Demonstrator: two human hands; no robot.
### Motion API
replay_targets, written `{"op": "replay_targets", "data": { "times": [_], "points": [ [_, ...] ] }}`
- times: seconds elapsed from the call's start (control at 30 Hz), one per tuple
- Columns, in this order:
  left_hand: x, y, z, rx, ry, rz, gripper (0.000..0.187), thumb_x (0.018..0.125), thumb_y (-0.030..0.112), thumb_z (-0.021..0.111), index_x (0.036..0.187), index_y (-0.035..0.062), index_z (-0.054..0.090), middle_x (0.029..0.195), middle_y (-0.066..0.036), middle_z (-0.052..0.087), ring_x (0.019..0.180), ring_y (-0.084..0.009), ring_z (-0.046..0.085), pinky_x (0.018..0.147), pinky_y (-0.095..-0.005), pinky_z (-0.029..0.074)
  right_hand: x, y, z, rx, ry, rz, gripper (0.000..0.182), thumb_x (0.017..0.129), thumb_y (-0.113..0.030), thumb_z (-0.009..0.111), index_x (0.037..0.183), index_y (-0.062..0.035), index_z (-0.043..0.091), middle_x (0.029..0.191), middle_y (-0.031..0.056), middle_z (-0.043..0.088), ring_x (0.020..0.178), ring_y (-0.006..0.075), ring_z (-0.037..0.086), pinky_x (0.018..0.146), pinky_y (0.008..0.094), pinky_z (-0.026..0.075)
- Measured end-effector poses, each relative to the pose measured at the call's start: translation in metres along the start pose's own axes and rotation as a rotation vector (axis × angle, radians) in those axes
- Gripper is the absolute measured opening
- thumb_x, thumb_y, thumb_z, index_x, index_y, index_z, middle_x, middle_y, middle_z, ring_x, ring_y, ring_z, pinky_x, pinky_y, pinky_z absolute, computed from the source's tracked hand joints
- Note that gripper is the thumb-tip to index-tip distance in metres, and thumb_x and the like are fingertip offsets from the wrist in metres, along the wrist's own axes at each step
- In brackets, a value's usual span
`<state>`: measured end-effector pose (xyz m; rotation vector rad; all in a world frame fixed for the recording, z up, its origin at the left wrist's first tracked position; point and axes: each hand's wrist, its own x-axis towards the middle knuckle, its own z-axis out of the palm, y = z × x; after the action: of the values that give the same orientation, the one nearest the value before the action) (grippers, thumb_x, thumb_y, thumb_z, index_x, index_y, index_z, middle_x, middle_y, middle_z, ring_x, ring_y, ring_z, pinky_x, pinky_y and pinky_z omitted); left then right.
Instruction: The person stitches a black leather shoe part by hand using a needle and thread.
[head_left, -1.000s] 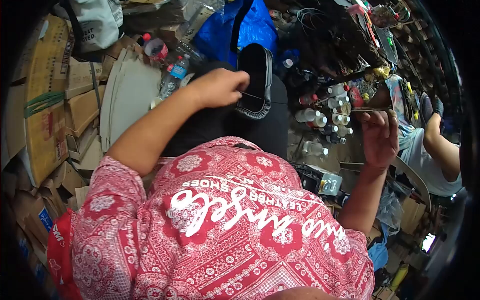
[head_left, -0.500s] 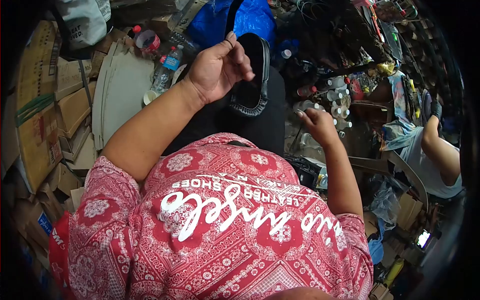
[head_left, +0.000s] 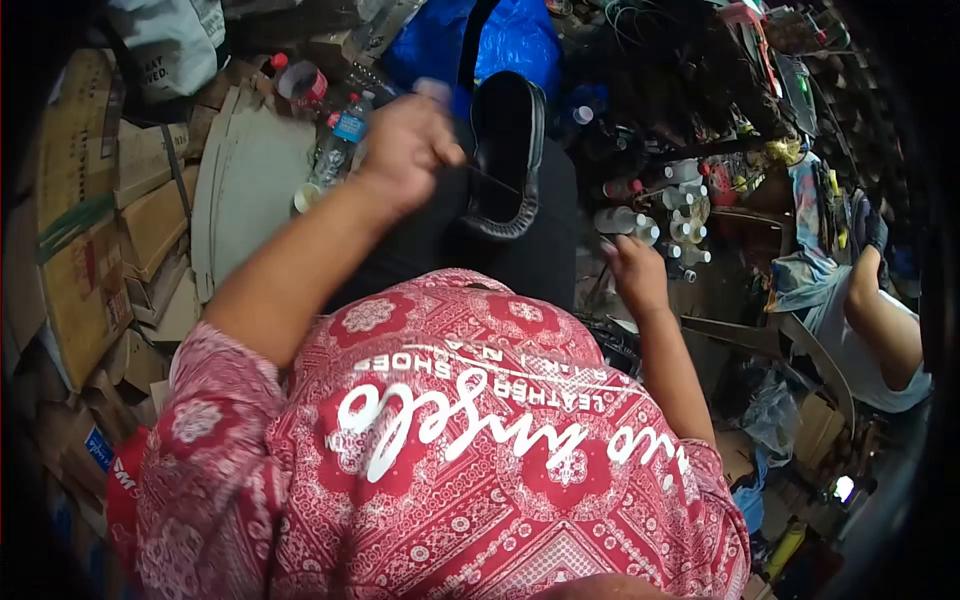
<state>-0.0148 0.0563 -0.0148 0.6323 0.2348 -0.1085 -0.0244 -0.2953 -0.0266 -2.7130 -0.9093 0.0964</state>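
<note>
A black shoe (head_left: 535, 150) rests sole up on my dark-trousered lap, its rim showing gathered edges near me. From its far end a black strap (head_left: 468, 50) runs upward. My left hand (head_left: 400, 150) is closed and smeared by motion, just left of the shoe. Between it and the shoe a thin thread (head_left: 492, 181) stretches across the opening. Over on the right, apart from the shoe, my right hand (head_left: 637, 272) is pinched, with a small thing at the fingertips too small to make out.
Plastic bottles (head_left: 685, 215) stand beyond my right hand, and another bottle (head_left: 345, 130) lies at the left. Flattened cardboard (head_left: 80, 220) and a pale curved panel (head_left: 250, 190) fill the left side. A blue bag (head_left: 420, 40) sits ahead. Another person's leg (head_left: 870, 320) shows at right.
My left hand has closed from loosely curled fingers and moved left, away from the shoe. My right hand has dropped slightly toward me and stays pinched.
</note>
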Motion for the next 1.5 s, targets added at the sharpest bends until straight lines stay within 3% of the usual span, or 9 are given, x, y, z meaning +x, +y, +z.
{"op": "replay_targets", "data": {
  "times": [0.07,0.17,0.3,0.4,0.43,0.53,0.83,1.13,1.5],
  "points": [
    [-0.014,0.009,-0.011,0.043,-0.009,-0.061,0.026,0.095,0.020,0.046,0.072,0.0084,0.051,0.062,-0.002,0.048,0.053,-0.0147,0.047,0.064,-0.0268,0.047,-0.008,0.015,0.009,0.064,-0.035,0.078,0.029,0.086,-0.025,0.062,0.071,-0.0039,0.047,0.069,0.0153,0.054,0.068,0.0380,0.053,0.061,0.0455,0.041],
    [-0.033,0.041,-0.008,0.435,0.063,-0.018,0.024,0.096,0.024,0.050,0.079,0.0070,0.056,0.072,-0.003,0.057,0.061,-0.0143,0.053,0.071,-0.0296,0.049,-0.010,0.021,0.011,1.074,-0.221,0.663,0.027,0.093,-0.027,0.056,0.075,-0.0067,0.057,0.064,-0.0049,0.038,0.059,0.0081,0.040,0.053,0.0268,0.032],
    [-0.066,0.118,-0.065,1.117,0.055,-0.280,0.019,0.091,0.022,0.060,0.099,0.0047,0.062,0.088,-0.007,0.066,0.077,-0.0136,0.061,0.074,-0.0322,0.050,-0.046,0.088,0.057,1.888,0.097,1.101,0.034,0.093,-0.039,0.054,0.117,-0.0159,0.060,0.070,-0.0068,0.047,0.063,0.0085,0.048,0.059,0.0262,0.036],
    [-0.100,0.153,-0.109,0.598,0.466,-0.075,0.022,0.086,0.020,0.065,0.101,0.0035,0.063,0.088,-0.007,0.066,0.081,-0.0160,0.062,0.071,-0.0311,0.050,-0.067,0.105,0.064,1.426,0.043,1.359,0.064,0.087,-0.052,0.059,0.138,-0.0204,0.039,0.128,0.0056,0.047,0.094,0.0248,0.056,0.072,0.0390,0.047],
    [-0.105,0.162,-0.131,0.605,0.473,-0.061,0.022,0.086,0.020,0.065,0.101,0.0035,0.063,0.088,-0.007,0.066,0.081,-0.0160,0.062,0.071,-0.0311,0.050,-0.072,0.109,0.072,1.305,0.059,1.407,0.061,0.087,-0.049,0.059,0.138,-0.0214,0.039,0.130,0.0051,0.048,0.094,0.0253,0.056,0.075,0.0430,0.045],
    [-0.109,0.177,-0.158,2.017,0.771,0.234,0.024,0.079,0.018,0.069,0.098,0.0035,0.065,0.088,-0.013,0.066,0.081,-0.0253,0.064,0.073,-0.0330,0.050,-0.073,0.108,0.076,1.045,-0.135,1.383,0.044,0.089,-0.039,0.058,0.128,-0.0193,0.050,0.100,0.0019,0.059,0.079,0.0175,0.058,0.070,0.0329,0.046],
    [0.099,0.292,-0.068,2.075,0.417,0.916,0.017,0.081,0.015,0.063,0.095,0.0066,0.067,0.091,-0.016,0.066,0.087,-0.0336,0.063,0.079,-0.0403,0.050,-0.041,0.091,0.079,0.674,-0.361,0.888,0.028,0.089,-0.017,0.062,0.110,0.0011,0.064,0.093,0.0084,0.068,0.078,0.0153,0.060,0.070,0.0292,0.048],
    [0.217,0.355,-0.063,2.520,0.775,0.024,0.029,0.086,0.013,0.053,0.112,0.0103,0.066,0.119,-0.011,0.062,0.107,-0.0310,0.061,0.088,-0.0456,0.049,-0.074,0.054,0.057,0.426,-0.569,0.938,0.035,0.085,-0.023,0.066,0.110,0.0021,0.064,0.102,0.0183,0.068,0.094,0.0251,0.065,0.084,0.0344,0.048],
    [0.216,0.366,-0.043,2.870,0.933,0.019,0.029,0.086,0.016,0.056,0.113,0.0141,0.067,0.122,-0.006,0.059,0.118,-0.0244,0.052,0.091,-0.0450,0.041,-0.077,0.065,0.062,0.487,-0.470,1.023,0.033,0.084,-0.024,0.065,0.104,0.0016,0.066,0.096,0.0198,0.068,0.093,0.0298,0.066,0.081,0.0355,0.049]
  ]
}}
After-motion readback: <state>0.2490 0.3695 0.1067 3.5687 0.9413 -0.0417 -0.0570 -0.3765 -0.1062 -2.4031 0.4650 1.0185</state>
